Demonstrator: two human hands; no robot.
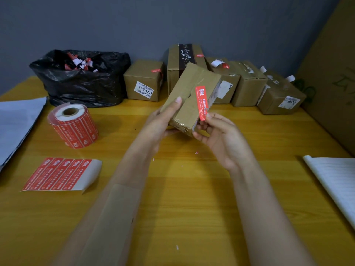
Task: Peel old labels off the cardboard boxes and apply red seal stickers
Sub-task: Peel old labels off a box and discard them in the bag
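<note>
Gripping the tilted cardboard box (pixel 189 98) above mid-surface (pixel 182 189), left hand (pixel 163 120) clasps its left side; right hand (pixel 217 135), the nearer one, pinches the red seal sticker's (pixel 201 102) near end, its long axis running far-to-near down the box's right edge.

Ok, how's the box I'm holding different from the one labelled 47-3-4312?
The held box is tilted, off the table, gripped by the left hand; the labelled box sits flat on it. The held box looks oblong; the labelled box nearer a cube. The right hand pinches the lower end of the held box's red sticker; the labelled box's small red sticker wraps its top edge. Both are brown cardboard.
</note>
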